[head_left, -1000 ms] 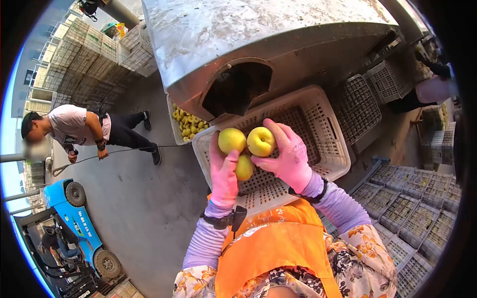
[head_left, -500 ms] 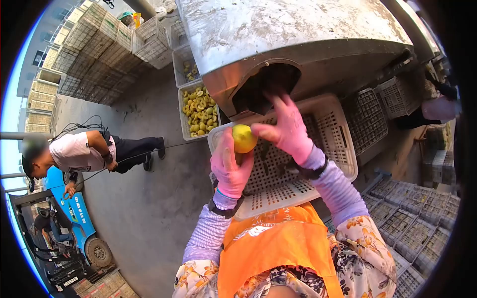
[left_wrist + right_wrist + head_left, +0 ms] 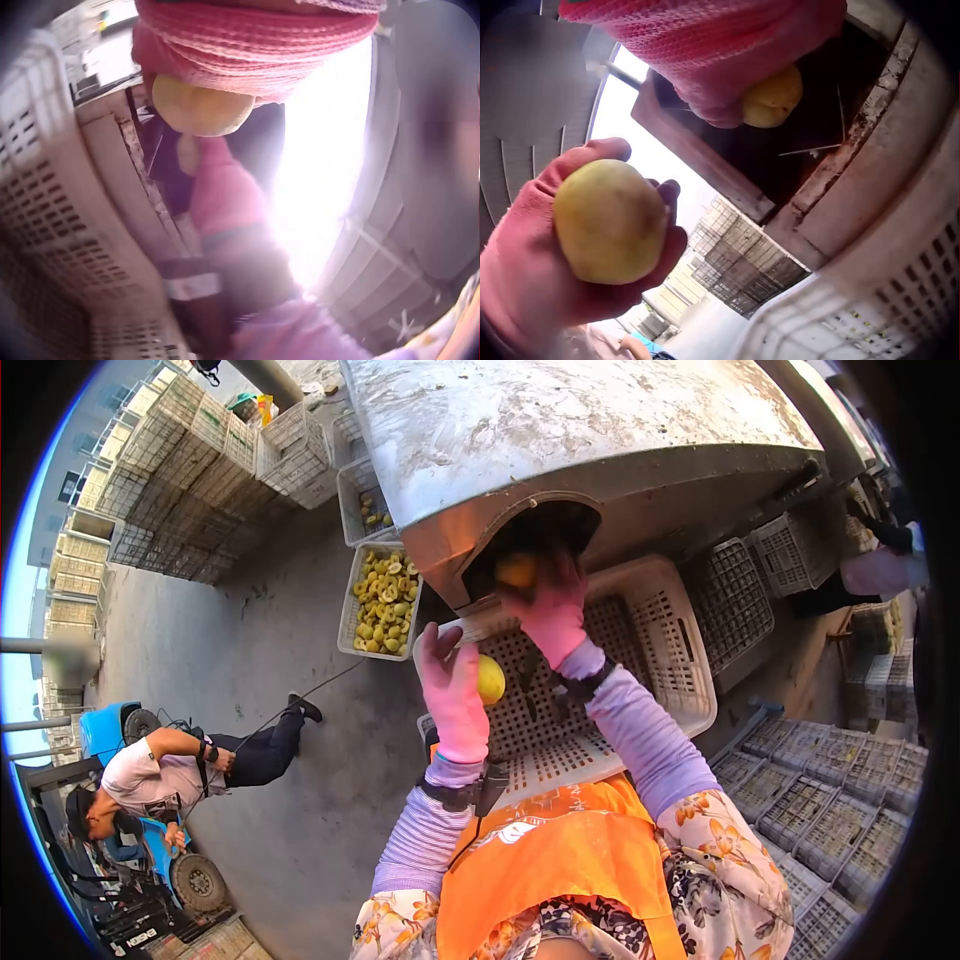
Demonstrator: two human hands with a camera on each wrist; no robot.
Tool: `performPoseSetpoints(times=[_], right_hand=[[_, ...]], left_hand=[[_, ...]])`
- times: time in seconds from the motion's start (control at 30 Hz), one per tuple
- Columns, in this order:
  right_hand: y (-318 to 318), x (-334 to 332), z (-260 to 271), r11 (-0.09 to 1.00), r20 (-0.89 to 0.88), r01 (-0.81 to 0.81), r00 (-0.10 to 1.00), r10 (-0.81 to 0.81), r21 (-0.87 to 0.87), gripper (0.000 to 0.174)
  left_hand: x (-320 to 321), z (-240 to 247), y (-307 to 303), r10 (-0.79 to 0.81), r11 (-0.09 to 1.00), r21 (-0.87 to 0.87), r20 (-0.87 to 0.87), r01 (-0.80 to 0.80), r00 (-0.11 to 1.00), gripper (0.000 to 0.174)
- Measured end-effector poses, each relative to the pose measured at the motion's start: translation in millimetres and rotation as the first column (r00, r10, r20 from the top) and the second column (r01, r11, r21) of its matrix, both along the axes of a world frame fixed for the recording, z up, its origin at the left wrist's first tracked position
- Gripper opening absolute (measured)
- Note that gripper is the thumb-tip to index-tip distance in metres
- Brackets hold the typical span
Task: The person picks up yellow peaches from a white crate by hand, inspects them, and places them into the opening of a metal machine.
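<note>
My left hand (image 3: 452, 695), in a pink glove, grips a yellow peach (image 3: 490, 680) over the left side of a white perforated basket (image 3: 693, 695). The right wrist view shows this peach (image 3: 611, 221) whole, with gloved fingers curled round it. At the dark opening (image 3: 570, 525) of a metal machine, my gloved right hand (image 3: 550, 610) holds a second yellow peach (image 3: 515, 569). Part of that peach (image 3: 774, 97) shows below the glove in the right wrist view, against the dark interior. The machine's shadow hides the right fingertips in the head view.
The metal machine housing (image 3: 600, 420) stands ahead, above the basket. Left of it, a crate (image 3: 348, 625) holds many cut yellow fruit pieces. A person (image 3: 150, 775) with a cable bends near a blue forklift (image 3: 105, 730). Stacked crates (image 3: 830, 770) stand at the right.
Three peaches were held between both hands at first. The right hand has moved forward to the machine opening and now holds one peach there; the left keeps one. The person at left has bent lower.
</note>
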State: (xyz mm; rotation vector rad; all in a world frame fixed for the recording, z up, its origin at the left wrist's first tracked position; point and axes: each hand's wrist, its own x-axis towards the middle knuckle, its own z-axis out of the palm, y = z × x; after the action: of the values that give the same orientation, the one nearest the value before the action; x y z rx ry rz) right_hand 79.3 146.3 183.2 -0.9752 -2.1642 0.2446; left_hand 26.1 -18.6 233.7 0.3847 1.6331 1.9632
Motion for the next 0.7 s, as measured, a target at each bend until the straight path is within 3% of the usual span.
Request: performPoseSetpoints(times=[0.03, 0.1, 0.2, 0.27, 0.3, 0.33, 0.4, 0.47, 0.5, 0.6, 0.63, 0.7], right_hand=[[11, -12, -15, 0.999, 0.026, 0.025, 0.999, -0.026, 0.021, 0.083], [28, -37, -25, 0.995, 0.061, 0.069, 0.995, -0.073, 0.072, 0.085], [41, -24, 24, 0.989, -0.024, -0.119, 0.993, 0.118, -0.088, 0.090], [9, 19, 87, 0.907, -0.058, -0.293, 0.955, 0.289, -0.302, 0.091], [-16, 40, 103, 0.836, -0.087, -0.376, 0.923, 0.374, -0.401, 0.091], [-36, 54, 97, 0.839, -0.113, -0.446, 0.894, 0.434, -0.311, 0.089], [-70, 71, 91, 0.763, -0.090, -0.492, 0.859, 0.504, -0.419, 0.087], [-83, 75, 87, 0.744, -0.180, -0.455, 0.888, 0.424, -0.489, 0.087], [-82, 76, 88, 0.748, -0.195, -0.439, 0.897, 0.396, -0.498, 0.087], [-81, 78, 92, 0.747, -0.238, -0.426, 0.905, 0.353, -0.510, 0.086], [-77, 77, 89, 0.745, -0.249, -0.447, 0.894, 0.372, -0.495, 0.086], [-73, 75, 78, 0.799, -0.171, -0.434, 0.900, 0.400, -0.415, 0.086]], left_hand=[[-10, -10, -8, -0.100, 0.995, -0.005, 0.068, 0.101, 0.993, 0.071], [-25, -33, -19, -0.333, 0.937, -0.200, -0.259, 0.287, 0.907, 0.067], [-24, -20, -18, -0.347, 0.929, -0.310, -0.527, 0.204, 0.776, 0.059], [-22, -28, -17, -0.202, 0.979, -0.027, -0.120, 0.200, 0.972, 0.050], [-16, -8, -14, -0.170, 0.982, 0.102, 0.141, 0.156, 0.975, 0.048], [-10, 10, -10, -0.159, 0.974, 0.213, 0.398, 0.078, 0.903, 0.047], [5, 23, -8, -0.189, 0.970, 0.200, 0.280, 0.136, 0.941, 0.055], [15, 24, -5, -0.245, 0.957, 0.182, 0.098, 0.225, 0.965, 0.054], [14, 19, -6, -0.266, 0.934, 0.278, 0.126, 0.224, 0.956, 0.053], [12, 23, -6, -0.325, 0.915, 0.382, 0.501, 0.132, 0.802, 0.053], [8, 18, -10, -0.388, 0.916, 0.305, 0.513, 0.260, 0.766, 0.050], [11, 25, -13, -0.387, 0.917, 0.296, 0.498, 0.267, 0.776, 0.047]])
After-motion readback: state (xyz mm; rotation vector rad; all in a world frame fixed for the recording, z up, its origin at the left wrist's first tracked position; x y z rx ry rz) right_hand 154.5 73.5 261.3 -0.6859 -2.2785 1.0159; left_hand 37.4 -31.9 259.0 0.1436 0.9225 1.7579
